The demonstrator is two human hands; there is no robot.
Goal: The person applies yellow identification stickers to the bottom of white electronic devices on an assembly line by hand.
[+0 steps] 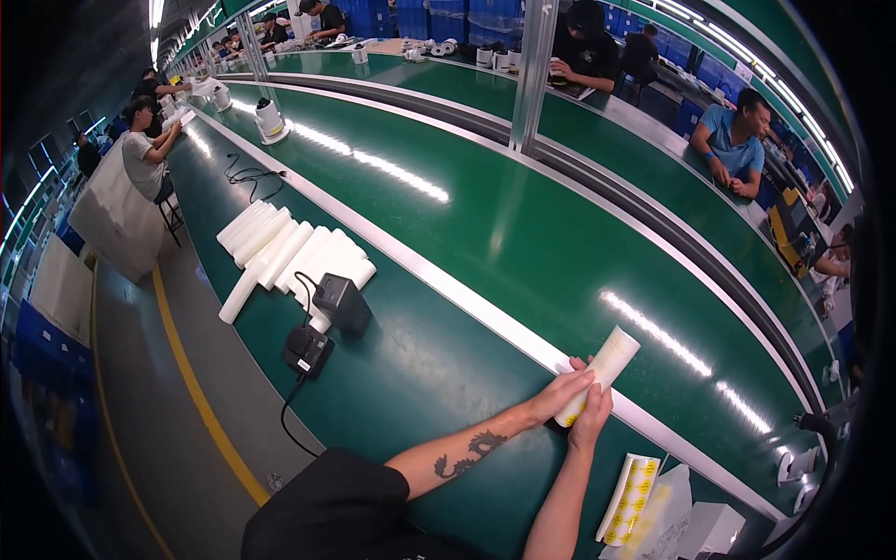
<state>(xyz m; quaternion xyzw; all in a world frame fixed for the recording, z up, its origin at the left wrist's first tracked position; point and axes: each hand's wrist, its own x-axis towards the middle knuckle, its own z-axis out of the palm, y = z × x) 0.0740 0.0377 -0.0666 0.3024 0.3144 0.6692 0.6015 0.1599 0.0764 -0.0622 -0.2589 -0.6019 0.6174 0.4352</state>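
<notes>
Both hands grip a white cylindrical tube (pixel 613 357) above the near edge of the green line. It is tilted, its far end up and to the right, with a bit of yellow at its lower end. My left hand (pixel 558 396) wraps it from the left, and my right hand (pixel 590 422) closes on it from the right and below. On the bench to the right of my right forearm is a strip of round yellow stickers (pixel 637 495), beside a crumpled translucent backing sheet (pixel 665 511).
Several white tubes (pixel 280 245) are piled on the bench at left. Next to them are a black box (pixel 343 303) and a black adapter (pixel 308 350) with a cable. A metal rail (pixel 448 285) borders the green belt (pixel 504 215). A white device (pixel 271 121) stands farther off; people work around.
</notes>
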